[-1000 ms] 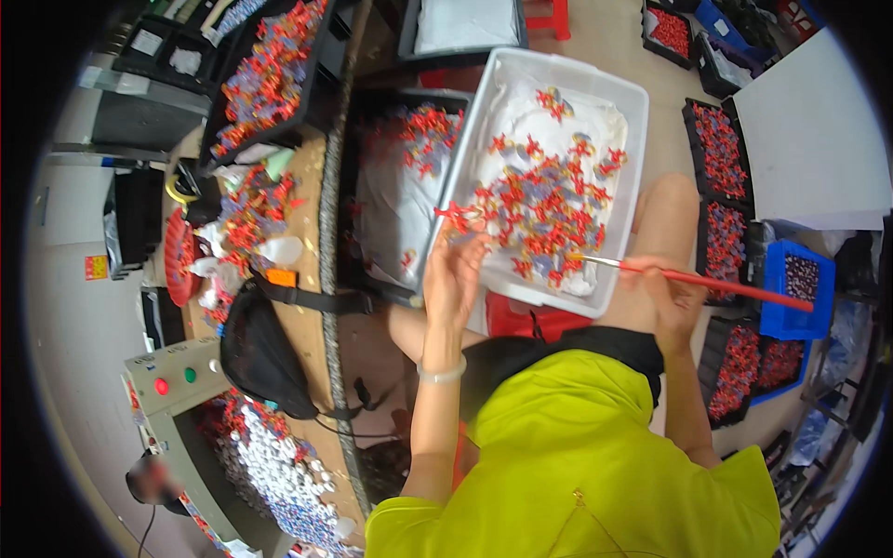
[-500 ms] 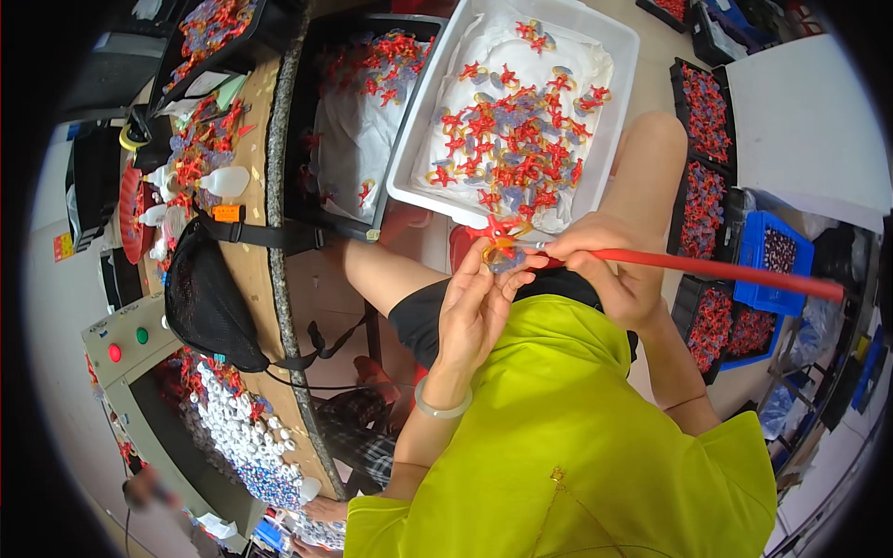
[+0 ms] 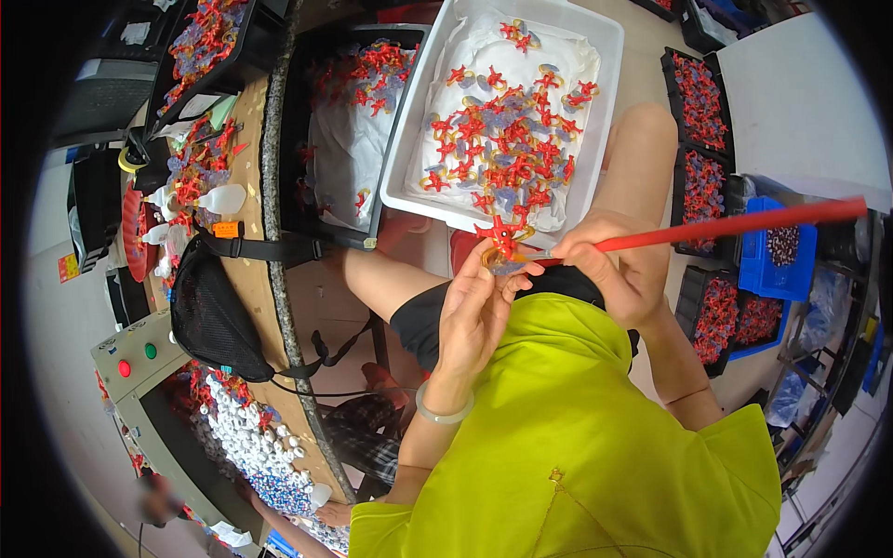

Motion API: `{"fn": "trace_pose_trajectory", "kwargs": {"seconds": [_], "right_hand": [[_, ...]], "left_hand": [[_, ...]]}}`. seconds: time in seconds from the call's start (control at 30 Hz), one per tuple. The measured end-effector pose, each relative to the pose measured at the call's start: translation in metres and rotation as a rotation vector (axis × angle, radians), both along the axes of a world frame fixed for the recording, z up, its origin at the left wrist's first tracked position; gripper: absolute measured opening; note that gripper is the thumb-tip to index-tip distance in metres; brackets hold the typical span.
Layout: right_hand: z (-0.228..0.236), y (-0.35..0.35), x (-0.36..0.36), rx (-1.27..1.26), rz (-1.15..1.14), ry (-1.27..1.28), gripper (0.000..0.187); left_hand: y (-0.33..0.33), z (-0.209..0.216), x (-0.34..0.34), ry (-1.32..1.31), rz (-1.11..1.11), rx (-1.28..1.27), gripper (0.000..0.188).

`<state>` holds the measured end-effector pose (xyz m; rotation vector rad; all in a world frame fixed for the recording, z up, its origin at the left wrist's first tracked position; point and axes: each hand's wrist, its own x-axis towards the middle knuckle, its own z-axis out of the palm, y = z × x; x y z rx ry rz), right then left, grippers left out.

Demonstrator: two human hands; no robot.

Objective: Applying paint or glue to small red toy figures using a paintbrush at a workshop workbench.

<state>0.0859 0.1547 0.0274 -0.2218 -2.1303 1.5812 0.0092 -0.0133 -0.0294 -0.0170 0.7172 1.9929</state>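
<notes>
My left hand (image 3: 474, 316) pinches a small figurine (image 3: 502, 234) between thumb and fingers; it has a red star-shaped body with yellow and clear purplish parts. In my right hand (image 3: 619, 274) is a slim paintbrush (image 3: 735, 223) with a long red handle, which slants up to the right. Its metal-collared tip meets the lower part of the figurine, though the exact contact is too small to make out. Just beyond my hands, a white tray (image 3: 395, 177) lined with white sheeting bears many similar figurines (image 3: 507, 139).
Left of the tray stands a black bin (image 3: 372, 228) with more figurines. A workbench (image 3: 251, 186) on the left carries squeeze bottles (image 3: 223, 198), a black mesh bag (image 3: 214, 307) and piles of white pieces (image 3: 237, 418). Black crates (image 3: 698, 200) and a blue crate (image 3: 777, 246) sit at right.
The paintbrush's far end has swung upward. The figurine has turned a little in my left hand, so its red star side shows more.
</notes>
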Motion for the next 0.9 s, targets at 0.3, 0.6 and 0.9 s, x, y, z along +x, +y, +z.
{"fn": "trace_pose_trajectory", "kwargs": {"seconds": [0.3, 0.6, 0.9], "right_hand": [[-0.01, 0.012, -0.007, 0.199, -0.113, 0.096, 0.007], [-0.006, 0.012, -0.005, 0.078, -0.196, 0.007, 0.006], [-0.044, -0.019, -0.005, -0.559, -0.137, -0.083, 0.011]], "left_hand": [[0.002, -0.002, 0.004, 0.168, -0.032, -0.133, 0.035], [0.005, 0.008, 0.007, 0.407, -0.003, -0.319, 0.036], [0.015, 0.011, 0.012, 0.676, 0.218, -0.425, 0.048]]}}
